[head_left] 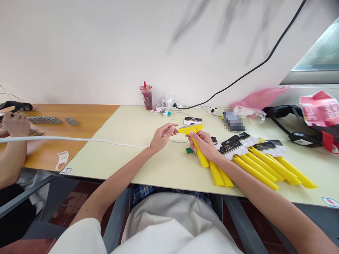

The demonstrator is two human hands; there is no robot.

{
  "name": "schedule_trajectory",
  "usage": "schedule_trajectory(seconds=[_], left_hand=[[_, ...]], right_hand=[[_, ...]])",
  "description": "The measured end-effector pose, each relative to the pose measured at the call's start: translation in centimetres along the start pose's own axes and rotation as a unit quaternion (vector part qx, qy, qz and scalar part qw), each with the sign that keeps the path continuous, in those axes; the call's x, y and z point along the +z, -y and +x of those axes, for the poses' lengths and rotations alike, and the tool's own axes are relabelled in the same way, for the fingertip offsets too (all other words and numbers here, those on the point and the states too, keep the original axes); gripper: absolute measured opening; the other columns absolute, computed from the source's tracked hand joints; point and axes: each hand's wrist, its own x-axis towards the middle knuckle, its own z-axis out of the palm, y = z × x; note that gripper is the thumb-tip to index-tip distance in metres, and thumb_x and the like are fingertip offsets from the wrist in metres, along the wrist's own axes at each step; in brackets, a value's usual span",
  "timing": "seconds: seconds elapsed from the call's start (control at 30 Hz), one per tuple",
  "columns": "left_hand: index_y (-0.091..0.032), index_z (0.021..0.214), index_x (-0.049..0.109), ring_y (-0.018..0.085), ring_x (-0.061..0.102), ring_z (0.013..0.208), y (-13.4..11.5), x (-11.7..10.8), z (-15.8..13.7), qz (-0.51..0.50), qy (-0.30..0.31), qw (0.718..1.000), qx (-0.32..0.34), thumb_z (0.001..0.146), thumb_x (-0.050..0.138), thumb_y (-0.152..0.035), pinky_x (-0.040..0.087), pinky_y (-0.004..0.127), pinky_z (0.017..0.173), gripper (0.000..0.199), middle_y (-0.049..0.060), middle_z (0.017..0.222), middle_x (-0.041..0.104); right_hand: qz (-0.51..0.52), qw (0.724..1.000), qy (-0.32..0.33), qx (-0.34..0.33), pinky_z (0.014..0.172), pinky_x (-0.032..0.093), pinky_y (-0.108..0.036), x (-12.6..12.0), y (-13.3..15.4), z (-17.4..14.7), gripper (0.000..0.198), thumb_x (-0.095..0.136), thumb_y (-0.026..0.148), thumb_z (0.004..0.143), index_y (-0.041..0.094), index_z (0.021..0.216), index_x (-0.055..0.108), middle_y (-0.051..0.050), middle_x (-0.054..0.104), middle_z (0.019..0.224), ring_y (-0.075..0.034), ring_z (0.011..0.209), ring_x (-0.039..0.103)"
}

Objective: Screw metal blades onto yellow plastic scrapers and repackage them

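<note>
My right hand (202, 144) is wrapped around the handle of a yellow scraper (200, 154), with the thumb up near its wide head. A metal blade edge shows along the top of that head, which points left. My left hand (162, 137) is at the left end of the head, its fingers stretched toward it and slightly apart; whether the fingertips touch it I cannot tell. Under my right forearm lie more yellow scrapers (215, 174), their heads partly hidden. A small green piece (189, 150) pokes out beside my right hand.
Several yellow scrapers (265, 167) with black-and-white cards (233, 144) lie to the right. Behind are a card (192, 121), a drink cup (148, 98), a power strip (169, 103) and a pixelated device (233, 120). A white cable (116, 142) crosses leftward; a co-worker's hand (16, 124) is far left.
</note>
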Motion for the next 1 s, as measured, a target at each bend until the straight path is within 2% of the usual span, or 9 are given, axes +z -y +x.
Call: schedule_trajectory(seconds=[0.07, 0.13, 0.23, 0.3, 0.5, 0.7, 0.87, 1.0], left_hand=[[-0.020, 0.123, 0.082, 0.022, 0.079, 0.099, 0.8, -0.5, 0.3, 0.045, -0.004, 0.999, -0.003, 0.108, 0.067, -0.057, 0.061, 0.036, 0.094, 0.043, 0.010, 0.109, 0.085], [-0.021, 0.115, 0.082, 0.023, 0.078, 0.100, 1.8, -0.8, 0.7, 0.124, 0.009, 0.992, -0.008, 0.105, 0.071, -0.046, 0.060, 0.038, 0.094, 0.029, 0.010, 0.110, 0.085], [-0.023, 0.103, 0.082, 0.025, 0.075, 0.101, 2.9, -0.7, 1.1, 0.236, 0.058, 0.970, -0.007, 0.099, 0.073, -0.031, 0.058, 0.042, 0.099, 0.013, 0.009, 0.109, 0.085], [-0.023, 0.098, 0.080, 0.026, 0.073, 0.102, 3.3, -0.3, 1.2, 0.271, 0.092, 0.958, -0.007, 0.097, 0.073, -0.026, 0.057, 0.045, 0.102, 0.008, 0.009, 0.106, 0.083], [-0.022, 0.091, 0.078, 0.027, 0.070, 0.102, 3.3, 0.5, 0.7, 0.281, 0.146, 0.948, -0.007, 0.097, 0.073, -0.023, 0.057, 0.046, 0.100, 0.008, 0.009, 0.102, 0.079], [-0.021, 0.089, 0.075, 0.027, 0.070, 0.101, 3.6, 0.3, 0.4, 0.278, 0.134, 0.951, -0.032, 0.097, 0.073, -0.022, 0.057, 0.046, 0.099, 0.008, 0.009, 0.099, 0.078], [-0.021, 0.090, 0.073, 0.026, 0.072, 0.100, 3.6, 0.4, 0.5, 0.273, 0.122, 0.952, -0.066, 0.097, 0.074, -0.021, 0.058, 0.043, 0.096, 0.007, 0.008, 0.100, 0.078], [-0.021, 0.090, 0.073, 0.025, 0.072, 0.099, 3.7, 0.2, 0.7, 0.270, 0.112, 0.953, -0.072, 0.096, 0.074, -0.021, 0.059, 0.042, 0.095, 0.006, 0.009, 0.102, 0.077]], right_hand=[[0.024, 0.999, -0.028, -0.007, 0.046, 0.044, -0.033, 0.1, 0.1, 0.0, 0.060, 0.081, 0.081, 0.091, 0.023, 0.081, 0.068, 0.003, 0.059, 0.068, -0.011, 0.045, 0.050], [0.035, 0.998, -0.048, -0.014, 0.046, 0.044, -0.033, 0.1, 0.1, 0.1, 0.061, 0.082, 0.080, 0.089, 0.023, 0.078, 0.067, 0.002, 0.059, 0.071, -0.010, 0.046, 0.051], [0.038, 0.997, -0.062, -0.015, 0.046, 0.045, -0.033, 0.1, -0.1, 0.2, 0.063, 0.083, 0.081, 0.089, 0.023, 0.072, 0.063, 0.000, 0.059, 0.071, -0.011, 0.047, 0.052], [0.039, 0.997, -0.070, -0.016, 0.046, 0.046, -0.032, 0.1, -0.1, 0.3, 0.064, 0.083, 0.081, 0.089, 0.023, 0.072, 0.062, 0.000, 0.060, 0.071, -0.011, 0.048, 0.052], [0.047, 0.993, -0.107, -0.018, 0.047, 0.046, -0.033, 0.1, 0.4, 0.2, 0.059, 0.082, 0.079, 0.091, 0.024, 0.081, 0.065, 0.001, 0.058, 0.069, -0.012, 0.049, 0.050], [0.070, 0.991, -0.113, -0.004, 0.046, 0.045, -0.034, 0.0, 0.2, 0.4, 0.058, 0.084, 0.079, 0.088, 0.023, 0.087, 0.070, 0.001, 0.061, 0.073, -0.011, 0.047, 0.050], [0.070, 0.992, -0.102, -0.004, 0.044, 0.045, -0.033, -0.2, -0.6, 0.8, 0.063, 0.086, 0.081, 0.085, 0.023, 0.075, 0.065, -0.001, 0.065, 0.077, -0.010, 0.045, 0.051], [0.050, 0.994, -0.096, -0.006, 0.045, 0.045, -0.032, -0.2, -0.7, 0.9, 0.063, 0.084, 0.081, 0.087, 0.022, 0.075, 0.067, -0.001, 0.065, 0.074, -0.010, 0.045, 0.052]])
